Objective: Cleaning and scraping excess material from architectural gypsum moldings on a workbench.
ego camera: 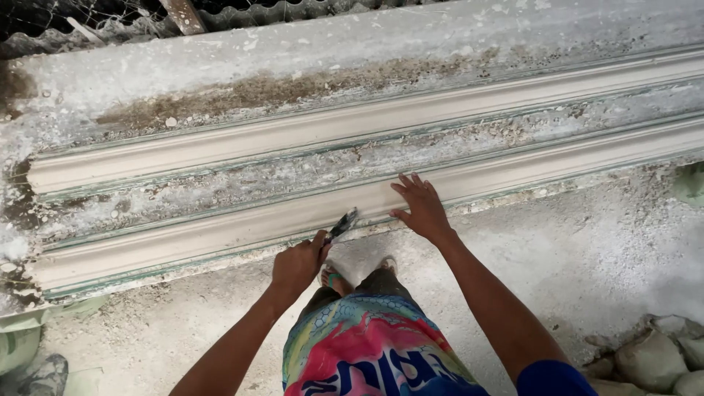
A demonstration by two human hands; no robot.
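Two long pale plaster cornice mouldings lie side by side on a dusty casting bench (455,33). My left hand (298,264) grips a small flat scraper (342,224) whose blade touches the lower edge of the near moulding (220,229). My right hand (419,207) rests flat, fingers spread, on the same near moulding just right of the blade. The far moulding (293,132) runs parallel above it, untouched. My feet in sandals (331,277) stand on the floor below.
The bench surface is crusted with white plaster and a brown stain (242,92). Corrugated sheeting (279,11) runs behind it. Rubble lumps (649,356) lie at lower right, and sacks (22,345) at lower left on the gritty floor.
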